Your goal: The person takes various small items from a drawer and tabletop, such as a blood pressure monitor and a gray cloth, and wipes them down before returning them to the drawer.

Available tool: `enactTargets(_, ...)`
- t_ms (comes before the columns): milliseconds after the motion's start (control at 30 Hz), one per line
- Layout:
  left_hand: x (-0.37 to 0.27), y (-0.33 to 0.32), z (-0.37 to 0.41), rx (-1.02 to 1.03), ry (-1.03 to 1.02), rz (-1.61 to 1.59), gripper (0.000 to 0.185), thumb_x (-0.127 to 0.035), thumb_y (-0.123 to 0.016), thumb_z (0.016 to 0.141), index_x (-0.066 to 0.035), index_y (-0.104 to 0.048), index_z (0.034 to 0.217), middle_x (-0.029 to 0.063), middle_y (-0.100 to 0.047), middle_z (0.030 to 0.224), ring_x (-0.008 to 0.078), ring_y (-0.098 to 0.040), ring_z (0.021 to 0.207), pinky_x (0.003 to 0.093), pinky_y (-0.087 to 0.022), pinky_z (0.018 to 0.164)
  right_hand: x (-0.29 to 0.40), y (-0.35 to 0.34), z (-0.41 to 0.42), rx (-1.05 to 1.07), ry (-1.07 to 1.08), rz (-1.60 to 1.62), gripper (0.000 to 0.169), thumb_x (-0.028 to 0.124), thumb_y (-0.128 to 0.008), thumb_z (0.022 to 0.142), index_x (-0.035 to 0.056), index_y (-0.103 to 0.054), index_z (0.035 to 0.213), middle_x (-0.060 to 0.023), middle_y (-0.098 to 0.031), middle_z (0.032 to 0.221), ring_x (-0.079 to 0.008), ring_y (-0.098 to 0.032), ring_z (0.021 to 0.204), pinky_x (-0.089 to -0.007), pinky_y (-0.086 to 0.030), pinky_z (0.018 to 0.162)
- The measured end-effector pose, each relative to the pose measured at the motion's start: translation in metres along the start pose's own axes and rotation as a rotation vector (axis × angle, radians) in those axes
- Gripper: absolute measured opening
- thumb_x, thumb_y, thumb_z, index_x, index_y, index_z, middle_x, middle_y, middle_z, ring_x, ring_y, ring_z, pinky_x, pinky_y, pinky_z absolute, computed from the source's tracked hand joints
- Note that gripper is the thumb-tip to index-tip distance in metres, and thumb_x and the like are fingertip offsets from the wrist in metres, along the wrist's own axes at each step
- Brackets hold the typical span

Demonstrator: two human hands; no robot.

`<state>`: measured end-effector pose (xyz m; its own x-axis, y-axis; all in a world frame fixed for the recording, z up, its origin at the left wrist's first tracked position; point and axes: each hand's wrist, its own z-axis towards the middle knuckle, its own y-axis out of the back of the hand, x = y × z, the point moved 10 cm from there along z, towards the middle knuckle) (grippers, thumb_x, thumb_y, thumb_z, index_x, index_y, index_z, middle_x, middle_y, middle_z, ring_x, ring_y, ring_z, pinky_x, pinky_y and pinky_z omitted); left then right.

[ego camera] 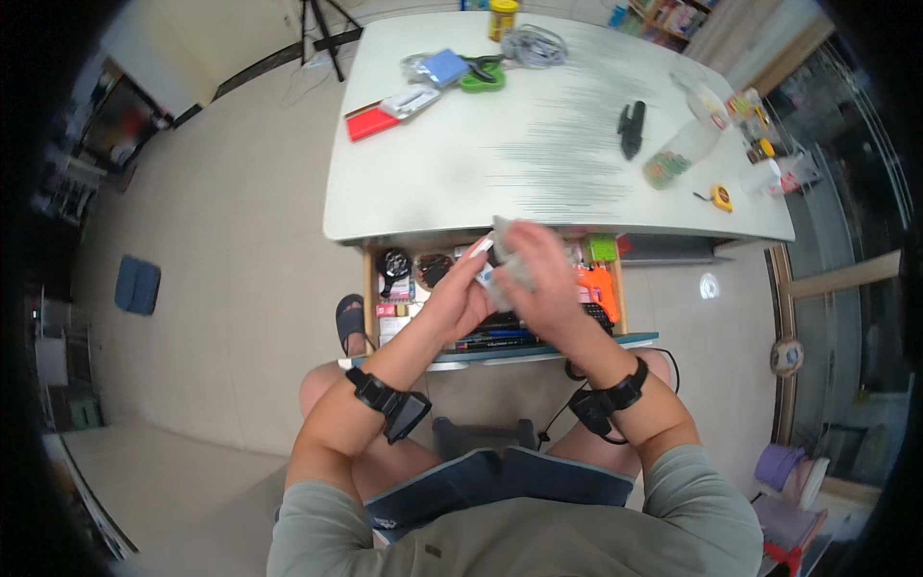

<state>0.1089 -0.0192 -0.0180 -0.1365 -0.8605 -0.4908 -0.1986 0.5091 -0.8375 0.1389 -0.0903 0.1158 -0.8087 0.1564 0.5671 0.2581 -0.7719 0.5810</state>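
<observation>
Both hands are together above an open drawer at the table's near edge. My left hand grips a small white object, partly covered, whose kind I cannot tell. My right hand holds a crumpled grey cloth against it and is blurred. Below them in the drawer lie pens, an orange toy gun, a green box, a round black item and small pink and white boxes. The hands hide the drawer's middle.
On the white table are a red box, green-handled scissors, a coiled grey cable, a yellow-lidded jar, a black tool, a clear bottle and a yellow tape measure. A tripod stands behind left.
</observation>
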Motion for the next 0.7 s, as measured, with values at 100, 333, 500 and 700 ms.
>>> enactTargets(100, 0.019, 0.003, -0.005, -0.009, 0.169, -0.143, 0.052, -0.047, -0.032, 0.099, -0.014, -0.039, 0.138, 0.0100, -0.044, 0.138, 0.0216, -0.047, 0.124, 0.0406, -0.041, 0.103, 0.017, -0.045, -0.020, 0.111, 0.289, -0.118, 0.038, 0.015, -0.061, 0.069, 0.0039, -0.060, 0.106, -0.0179, -0.056, 0.118, -0.0339, -0.052, 0.114, -0.0488, -0.039, 0.097)
enactTargets(333, 0.025, 0.005, -0.007, -0.009, 0.198, -0.040, 0.050, -0.044, -0.031, 0.100, -0.010, -0.039, 0.136, 0.0095, -0.046, 0.136, 0.0232, -0.048, 0.123, 0.0393, -0.043, 0.101, -0.008, -0.034, -0.006, 0.052, 0.181, -0.116, 0.038, 0.014, -0.063, 0.069, 0.0035, -0.061, 0.106, -0.0138, -0.061, 0.107, -0.0322, -0.058, 0.100, -0.0437, -0.047, 0.086)
enactTargets(500, 0.026, -0.010, -0.007, -0.043, 0.196, -0.038, 0.048, -0.042, -0.030, 0.100, -0.009, -0.041, 0.134, 0.0095, -0.049, 0.133, 0.0232, -0.051, 0.120, 0.0388, -0.045, 0.097, -0.032, -0.030, -0.002, 0.029, 0.017, -0.028, 0.036, 0.006, -0.065, 0.068, -0.0002, -0.060, 0.103, -0.0159, -0.061, 0.101, -0.0348, -0.058, 0.093, -0.0386, -0.051, 0.078)
enactTargets(700, 0.027, 0.031, -0.008, -0.085, 0.182, -0.132, 0.041, -0.039, -0.036, 0.100, -0.012, -0.044, 0.130, 0.0087, -0.051, 0.130, 0.0217, -0.051, 0.120, 0.0388, -0.044, 0.100, 0.019, -0.052, -0.020, 0.031, 0.331, -0.170, 0.033, 0.012, -0.062, 0.071, 0.0011, -0.061, 0.102, -0.0145, -0.061, 0.107, -0.0315, -0.058, 0.101, -0.0443, -0.048, 0.085)
